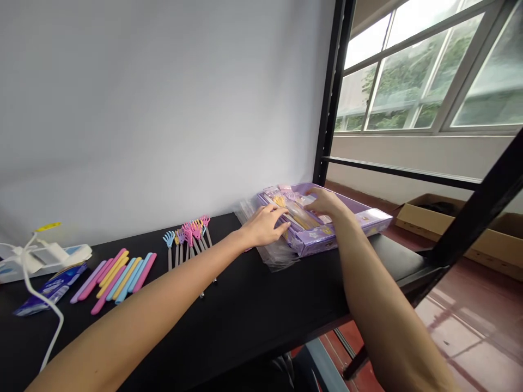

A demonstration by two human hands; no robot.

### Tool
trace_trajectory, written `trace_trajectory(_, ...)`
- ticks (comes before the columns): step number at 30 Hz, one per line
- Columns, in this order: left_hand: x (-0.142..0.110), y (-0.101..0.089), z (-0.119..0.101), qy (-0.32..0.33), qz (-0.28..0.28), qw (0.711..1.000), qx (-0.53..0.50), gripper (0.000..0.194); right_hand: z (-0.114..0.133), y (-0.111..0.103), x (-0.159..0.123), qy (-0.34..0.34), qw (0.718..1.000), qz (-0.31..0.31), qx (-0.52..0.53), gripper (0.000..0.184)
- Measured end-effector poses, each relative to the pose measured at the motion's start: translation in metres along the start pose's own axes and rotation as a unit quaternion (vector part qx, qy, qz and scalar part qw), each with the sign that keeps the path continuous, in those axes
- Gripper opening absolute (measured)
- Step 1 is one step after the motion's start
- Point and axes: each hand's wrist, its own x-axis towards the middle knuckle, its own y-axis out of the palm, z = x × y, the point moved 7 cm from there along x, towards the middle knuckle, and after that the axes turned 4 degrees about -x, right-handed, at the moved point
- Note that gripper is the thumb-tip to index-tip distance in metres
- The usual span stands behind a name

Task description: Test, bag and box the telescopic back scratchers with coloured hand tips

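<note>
A shallow purple cardboard box [318,238] stands at the right end of the black shelf, with clear-wrapped back scratchers [300,212] lying inside. Over its left edge is my left hand [265,224], fingers apart, with nothing visible in its grasp. My right hand [328,203] reaches into the box from the right, fingers curved but apart above the wrapped pieces; its fingertips are partly hidden. Clear plastic bags [274,256] lie flat under and beside the box. Left of my hands lies a group of loose back scratchers [192,234] with pink, blue, purple and yellow hand-shaped heads, partly covered by my left forearm.
Several coloured plastic tubes [118,275] lie on the black shelf [261,316] at the left. Near them are a blue packet [57,288], a white power strip [53,258] and a white cable [30,283]. A black frame post [327,103] rises behind the box; cardboard boxes [433,218] sit on the floor.
</note>
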Motion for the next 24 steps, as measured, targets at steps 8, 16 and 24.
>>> trace_trajectory(8, 0.003, 0.001, -0.006, 0.022, -0.001, 0.999, 0.043, 0.048, 0.012, -0.009, -0.009, -0.029, 0.996, -0.039, -0.069, 0.025)
trace_trajectory(16, -0.039, -0.054, 0.031, -0.017, -0.012, 0.999, 0.037, 0.042, 0.062, -0.030, -0.044, -0.091, 0.985, -0.145, -0.032, 0.017)
trace_trajectory(24, -0.126, -0.120, 0.084, -0.117, -0.026, 0.993, 0.008, 0.021, 0.189, 0.025, -0.099, -0.342, 0.938, -0.054, -0.027, 0.021)
